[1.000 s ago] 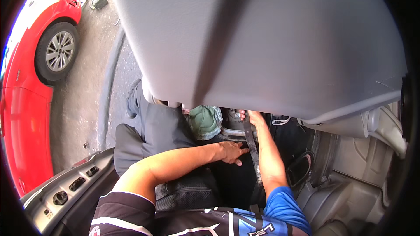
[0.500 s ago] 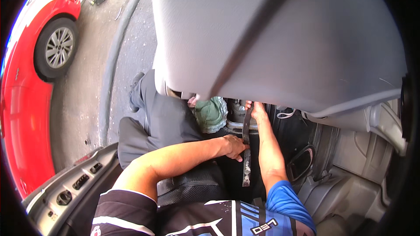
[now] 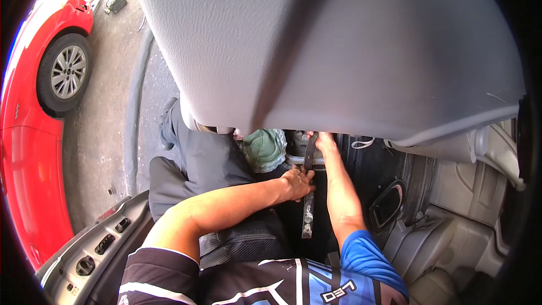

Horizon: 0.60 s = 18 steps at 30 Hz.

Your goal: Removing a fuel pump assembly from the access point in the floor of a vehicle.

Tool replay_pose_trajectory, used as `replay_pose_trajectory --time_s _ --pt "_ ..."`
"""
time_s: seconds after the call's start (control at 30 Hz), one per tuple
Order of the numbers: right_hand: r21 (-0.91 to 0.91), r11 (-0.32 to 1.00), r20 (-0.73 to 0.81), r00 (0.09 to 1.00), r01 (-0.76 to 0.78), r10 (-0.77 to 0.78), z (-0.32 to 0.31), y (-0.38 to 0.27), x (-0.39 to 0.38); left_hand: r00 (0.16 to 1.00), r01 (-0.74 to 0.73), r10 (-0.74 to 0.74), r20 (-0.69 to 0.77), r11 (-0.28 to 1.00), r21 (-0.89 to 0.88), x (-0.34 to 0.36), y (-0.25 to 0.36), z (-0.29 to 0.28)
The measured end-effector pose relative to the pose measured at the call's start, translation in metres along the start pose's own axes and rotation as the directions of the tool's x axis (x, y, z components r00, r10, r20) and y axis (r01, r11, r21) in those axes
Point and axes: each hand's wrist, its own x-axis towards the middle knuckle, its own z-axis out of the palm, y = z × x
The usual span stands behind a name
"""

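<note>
The person leans into a car footwell below a grey panel (image 3: 339,51). The left hand (image 3: 297,182) is closed around the middle of a dark flat strap (image 3: 308,192), which hangs upright between both forearms just right of a green cloth (image 3: 264,148). The right hand (image 3: 322,140) pinches the strap's upper end under the panel's edge; its fingertips are partly hidden, so that grip is probable, not certain. The strap appears light and limp, with a heavier metal fitting at the bottom end; it is best held near the top and at mid-length, as now. Compared with half a second ago, both hands hold the same places and the view has shifted slightly.
</note>
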Motion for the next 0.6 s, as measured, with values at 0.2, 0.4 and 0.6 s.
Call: replay_pose_trajectory --time_s 0.2,0.4,0.6 --pt "0.113 0.993 -0.043 0.999 -0.029 0.034 0.005 0.006 0.006 0.980 -0.144 0.169 -0.104 0.965 0.218 0.004 -0.016 -0.007" --pt "0.070 0.996 -0.081 0.995 -0.054 0.060 0.010 0.002 0.005 0.964 -0.262 0.258 0.068 0.964 0.043 0.002 -0.032 -0.021" --pt "0.024 0.999 -0.169 0.985 -0.041 0.044 0.019 0.000 0.017 0.963 -0.267 0.269 0.027 0.961 -0.069 0.001 -0.045 -0.027"
